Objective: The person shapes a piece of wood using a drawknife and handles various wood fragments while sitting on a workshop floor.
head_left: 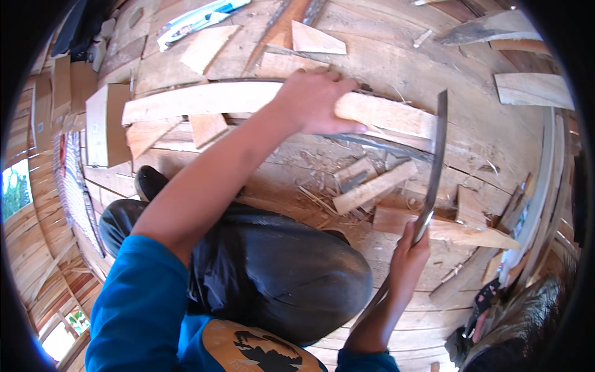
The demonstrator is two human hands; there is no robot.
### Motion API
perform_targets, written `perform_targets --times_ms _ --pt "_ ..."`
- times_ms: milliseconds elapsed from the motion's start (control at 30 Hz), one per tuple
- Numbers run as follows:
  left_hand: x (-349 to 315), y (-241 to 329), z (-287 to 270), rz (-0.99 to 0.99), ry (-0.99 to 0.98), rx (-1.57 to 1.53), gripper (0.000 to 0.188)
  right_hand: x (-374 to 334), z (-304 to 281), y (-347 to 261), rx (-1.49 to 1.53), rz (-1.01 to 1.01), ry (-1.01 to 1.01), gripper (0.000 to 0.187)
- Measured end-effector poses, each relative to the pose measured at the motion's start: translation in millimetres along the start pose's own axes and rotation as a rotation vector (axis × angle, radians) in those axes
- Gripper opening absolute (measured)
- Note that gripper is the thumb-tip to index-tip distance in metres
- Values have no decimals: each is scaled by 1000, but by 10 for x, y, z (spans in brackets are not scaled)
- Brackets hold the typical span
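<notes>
A long pale wooden plank (204, 99) lies crosswise ahead of me on top of other wood pieces. My left hand (316, 102) grips it right of its middle, fingers over the far edge and thumb along the near side. In my right hand (410, 254), closed around it, is a long-handled machete (436, 155). Its dark, slightly curved blade points away from me, with the tip beside the plank's right end. I cannot tell whether blade and plank touch. The rear of the handle runs back along my right forearm.
Short wood offcuts (375, 186) and shavings lie between the plank and my bent knee. More cut blocks (319, 38) lie beyond it. A cardboard box (108, 124) stands at the left. Long boards (545, 180) run along the right, with a person's hair (533, 322) at lower right.
</notes>
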State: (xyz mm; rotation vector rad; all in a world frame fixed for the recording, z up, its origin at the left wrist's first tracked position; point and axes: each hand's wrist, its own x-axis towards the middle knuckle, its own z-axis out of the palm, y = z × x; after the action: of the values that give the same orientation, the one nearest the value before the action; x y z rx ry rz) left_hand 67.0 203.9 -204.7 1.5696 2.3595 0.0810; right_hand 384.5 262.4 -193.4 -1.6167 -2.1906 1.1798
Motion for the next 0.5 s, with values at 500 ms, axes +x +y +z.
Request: perform_targets --times_ms 500 --pt "23 71 -22 -8 -12 3 82 453 114 -253 18 -104 11 24"
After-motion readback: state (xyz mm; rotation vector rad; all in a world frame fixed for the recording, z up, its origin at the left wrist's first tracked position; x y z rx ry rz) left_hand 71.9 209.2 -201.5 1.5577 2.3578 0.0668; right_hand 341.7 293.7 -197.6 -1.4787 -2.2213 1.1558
